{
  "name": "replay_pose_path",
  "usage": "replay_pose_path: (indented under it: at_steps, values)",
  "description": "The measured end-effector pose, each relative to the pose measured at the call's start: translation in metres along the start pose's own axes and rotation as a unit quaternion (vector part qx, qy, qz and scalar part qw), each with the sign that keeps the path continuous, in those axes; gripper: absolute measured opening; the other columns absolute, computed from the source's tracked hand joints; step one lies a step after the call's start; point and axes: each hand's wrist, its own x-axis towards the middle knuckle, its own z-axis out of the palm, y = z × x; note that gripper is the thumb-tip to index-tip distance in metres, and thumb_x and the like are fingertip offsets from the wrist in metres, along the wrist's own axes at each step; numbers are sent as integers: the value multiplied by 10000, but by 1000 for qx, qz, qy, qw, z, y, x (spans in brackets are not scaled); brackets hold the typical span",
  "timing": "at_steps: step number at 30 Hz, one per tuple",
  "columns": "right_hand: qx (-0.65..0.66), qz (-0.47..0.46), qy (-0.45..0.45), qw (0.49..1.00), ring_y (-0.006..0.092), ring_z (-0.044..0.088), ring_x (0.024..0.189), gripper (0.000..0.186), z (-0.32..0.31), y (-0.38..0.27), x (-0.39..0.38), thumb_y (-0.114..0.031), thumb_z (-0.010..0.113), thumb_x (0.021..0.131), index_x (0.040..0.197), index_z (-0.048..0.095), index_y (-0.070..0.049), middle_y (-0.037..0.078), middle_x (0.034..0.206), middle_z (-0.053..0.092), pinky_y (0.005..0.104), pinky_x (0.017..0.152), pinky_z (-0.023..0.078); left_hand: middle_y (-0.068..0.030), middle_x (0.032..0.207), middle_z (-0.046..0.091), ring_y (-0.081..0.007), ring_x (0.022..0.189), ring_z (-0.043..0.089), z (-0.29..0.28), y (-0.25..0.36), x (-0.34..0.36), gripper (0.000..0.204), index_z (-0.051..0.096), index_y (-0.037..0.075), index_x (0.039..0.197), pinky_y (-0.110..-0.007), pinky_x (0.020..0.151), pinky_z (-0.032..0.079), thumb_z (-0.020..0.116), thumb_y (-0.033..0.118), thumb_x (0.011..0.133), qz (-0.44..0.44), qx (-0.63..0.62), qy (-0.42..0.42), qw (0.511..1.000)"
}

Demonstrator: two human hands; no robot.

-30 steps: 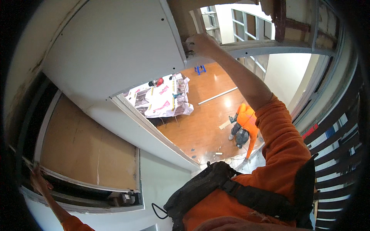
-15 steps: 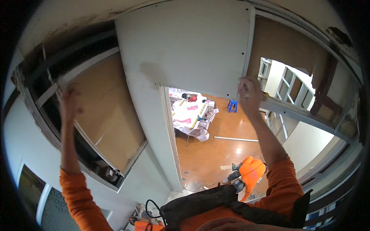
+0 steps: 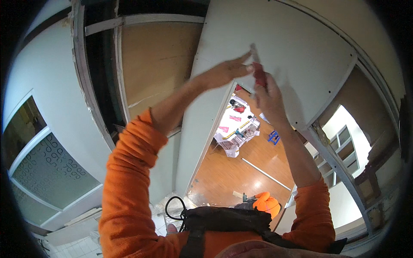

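Observation:
My right hand (image 3: 269,96) is closed round the red handle of a knife (image 3: 259,74), its narrow greyish blade pointing up and smeared by motion. Close beside the blade is my left hand (image 3: 221,74), fingers stretched out and thumb apart from them. Whether its fingertips touch the blade I cannot tell. Both hands are raised in front of a large pale wall panel (image 3: 309,51) with dark screw spots along its edges. The panel's lower edge, above a doorway opening, lies just behind my hands.
A brown board (image 3: 159,64) sits in an open frame (image 3: 119,77) at left. Through the opening are a covered table (image 3: 230,144) with tools, a blue stool (image 3: 273,137), a white strip (image 3: 266,174) on the floor and a co-worker in orange (image 3: 267,205). A black bag (image 3: 228,218) crosses my chest.
My left hand has swung from the far left to beside my right hand. My right hand has left the panel's right lower corner, and the red-handled knife now shows. The view has turned.

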Motion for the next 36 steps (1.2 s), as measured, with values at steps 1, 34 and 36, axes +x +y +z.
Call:
replay_pose_path:
  at_steps: [1,34,36]
  values:
    - [-76,6,25,997,251,648,803,367,-12,5,2,-226,523,984,1285,515,-15,170,913,635,403,754,511,-145,1500,481,-268,1394,425,-27,1,-2,641,400,102,1526,-423,1188,292,470,504,1032,-12,58,-31,998]
    - [10,56,136,989,181,534,497,290,-26,-32,295,-272,495,1035,953,631,-30,99,731,623,350,418,407,-147,1090,713,-335,992,713,-361,5,-75,359,662,95,1107,-486,807,601,383,313,1046,-318,761,346,447]
    - [64,68,113,989,181,538,504,284,-25,-31,297,-270,505,1026,919,628,-37,90,704,607,357,411,400,-141,1126,713,-344,1002,709,-360,10,-78,454,686,107,1119,-500,859,576,332,383,1050,-330,767,315,452]
